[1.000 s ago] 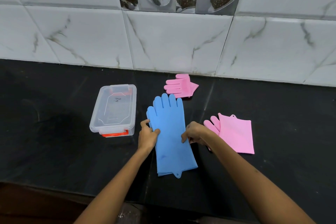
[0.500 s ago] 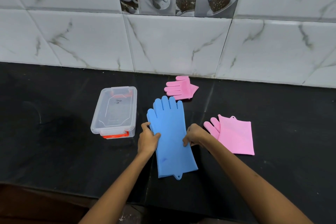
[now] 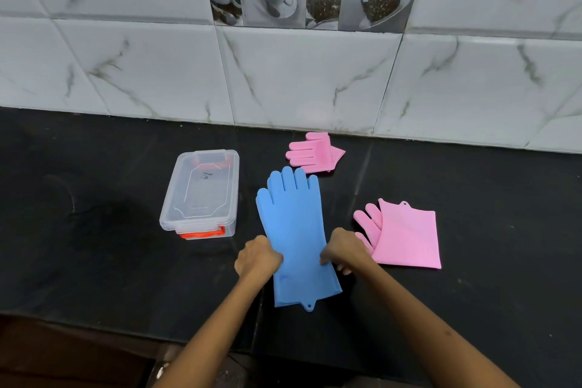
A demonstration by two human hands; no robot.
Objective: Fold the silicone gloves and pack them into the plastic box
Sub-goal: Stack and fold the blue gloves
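Observation:
A blue silicone glove (image 3: 294,230), seemingly two stacked, lies flat on the black counter (image 3: 94,246), fingers pointing toward the wall. My left hand (image 3: 256,258) grips its left edge near the cuff half. On the opposite edge my right hand (image 3: 345,250) pinches the blue glove. A clear plastic box (image 3: 201,194) with a closed lid and orange latches stands to the left of the glove. One folded pink glove (image 3: 406,236) lies just right of my right hand. Another folded pink glove (image 3: 313,153) lies near the wall.
A white marble-tiled wall (image 3: 299,79) rises behind the counter, with a strip of coffee-cup picture tiles on top. The counter's front edge (image 3: 94,323) runs below my forearms, with a dark brown surface beneath it.
Both hands slid a little toward the cuff along the blue glove's edges. The view shifted slightly; the glove, box and pink gloves stayed in place.

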